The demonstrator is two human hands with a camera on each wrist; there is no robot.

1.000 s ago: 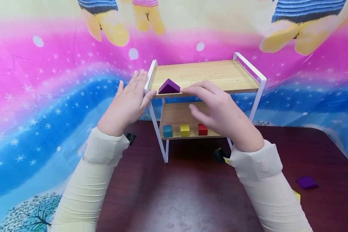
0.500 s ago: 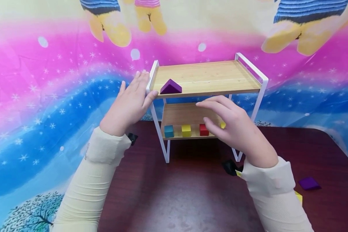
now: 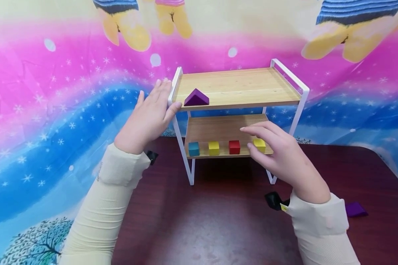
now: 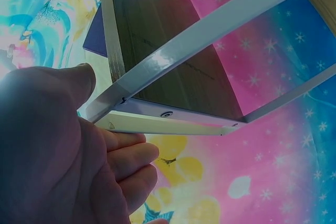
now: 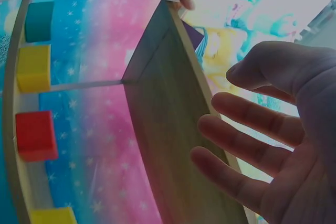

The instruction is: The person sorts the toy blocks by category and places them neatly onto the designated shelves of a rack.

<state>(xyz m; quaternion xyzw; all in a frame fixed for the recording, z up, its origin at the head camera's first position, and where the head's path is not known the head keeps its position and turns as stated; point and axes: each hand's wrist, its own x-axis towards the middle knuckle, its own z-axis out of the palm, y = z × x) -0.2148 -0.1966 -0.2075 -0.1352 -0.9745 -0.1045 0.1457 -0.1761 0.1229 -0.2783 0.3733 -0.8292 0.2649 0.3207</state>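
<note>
A purple triangular block (image 3: 196,98) sits on the top board of a two-tier wooden shelf (image 3: 238,86) with a white metal frame, near its front left corner. My left hand (image 3: 147,117) lies along the outer side of the frame at that corner, fingers extended and thumb by the front edge. In the left wrist view, the frame (image 4: 157,61) passes between thumb and fingers. My right hand (image 3: 282,154) holds nothing, its fingers loosely bent, in front of the shelf's right part. It partly overlaps a yellow cube (image 3: 259,144) on the lower board.
Along the lower board's front edge also stand a teal cube (image 3: 194,149), a yellow cube (image 3: 213,148) and a red cube (image 3: 234,147). Another purple block (image 3: 356,209) lies on the dark table (image 3: 199,228) beside my right sleeve. A printed cloth (image 3: 69,92) hangs behind the shelf.
My right hand has drawn away from beside the purple block on the top board, moving right and down. The rightmost yellow cube has come into view. My left hand has stayed at the frame.
</note>
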